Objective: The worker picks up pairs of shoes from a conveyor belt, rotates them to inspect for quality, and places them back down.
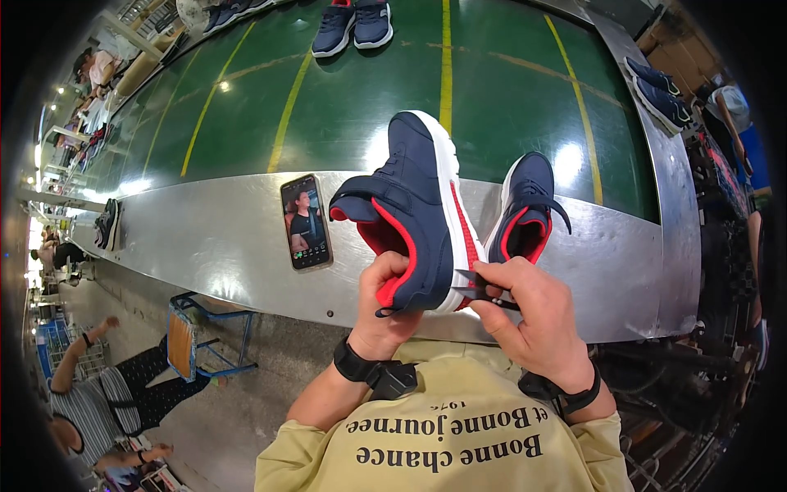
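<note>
A worker at a steel ledge (205,254) holds a navy shoe (418,184) up in front of the body, its long axis running from a heel close to the chest to a toe pointing away across a green belt (508,98). The left hand (388,291) is closed around the heel, thumb inside the red-lined collar and the other fingers largely hidden behind the shoe. The shoe is tipped so that its opening faces left and its white-and-red sole (464,230) faces right, toward the right hand (531,312). That hand pinches small dark snips (473,293) between thumb and fingers, the blades parted and directed leftward, crosswise to the shoe's length, at the heel end of the sole. Whether the blades touch the sole or sit just beside it cannot be told from this angle. The right hand is nearer the sole, the left nearer the collar. A matching shoe (531,184) stands to the right, toe also pointing away, while a phone (307,223) lies on the ledge to the left.
</note>
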The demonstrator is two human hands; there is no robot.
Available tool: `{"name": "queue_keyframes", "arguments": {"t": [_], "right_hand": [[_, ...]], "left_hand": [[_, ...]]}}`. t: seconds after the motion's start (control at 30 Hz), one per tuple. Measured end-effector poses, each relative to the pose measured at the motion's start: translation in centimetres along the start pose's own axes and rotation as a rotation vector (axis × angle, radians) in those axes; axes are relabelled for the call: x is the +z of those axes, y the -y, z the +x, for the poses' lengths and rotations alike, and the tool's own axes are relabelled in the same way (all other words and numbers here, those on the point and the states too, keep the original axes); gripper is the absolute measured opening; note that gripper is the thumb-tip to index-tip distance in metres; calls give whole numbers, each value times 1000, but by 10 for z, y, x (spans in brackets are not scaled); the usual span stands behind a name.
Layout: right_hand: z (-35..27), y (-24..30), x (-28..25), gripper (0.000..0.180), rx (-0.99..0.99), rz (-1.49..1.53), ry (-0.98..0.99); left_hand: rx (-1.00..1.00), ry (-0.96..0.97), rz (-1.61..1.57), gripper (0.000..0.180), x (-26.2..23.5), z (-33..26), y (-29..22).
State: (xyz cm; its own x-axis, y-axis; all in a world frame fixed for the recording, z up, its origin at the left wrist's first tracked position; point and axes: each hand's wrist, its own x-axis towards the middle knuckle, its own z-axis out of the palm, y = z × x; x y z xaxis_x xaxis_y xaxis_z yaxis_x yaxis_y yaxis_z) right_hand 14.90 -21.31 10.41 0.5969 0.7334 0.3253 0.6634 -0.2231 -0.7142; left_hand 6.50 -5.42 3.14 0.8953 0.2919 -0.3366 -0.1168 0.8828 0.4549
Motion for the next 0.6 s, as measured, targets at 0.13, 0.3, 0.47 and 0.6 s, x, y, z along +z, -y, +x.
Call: {"name": "queue_keyframes", "arguments": {"t": [0.13, 0.3, 0.47, 0.6], "right_hand": [[0, 0, 7, 30, -48, -37, -44], [2, -1, 13, 26, -88, -41, -70], [0, -2, 13, 26, -85, -47, -68], [0, -4, 12, 25, -94, -74, -60]], "left_hand": [[12, 33, -20, 13, -1, 1, -1], [140, 56, 196, 12, -7, -3, 4], [133, 51, 208, 11, -8, -2, 6], [138, 73, 240, 13, -14, -1, 8]]}}
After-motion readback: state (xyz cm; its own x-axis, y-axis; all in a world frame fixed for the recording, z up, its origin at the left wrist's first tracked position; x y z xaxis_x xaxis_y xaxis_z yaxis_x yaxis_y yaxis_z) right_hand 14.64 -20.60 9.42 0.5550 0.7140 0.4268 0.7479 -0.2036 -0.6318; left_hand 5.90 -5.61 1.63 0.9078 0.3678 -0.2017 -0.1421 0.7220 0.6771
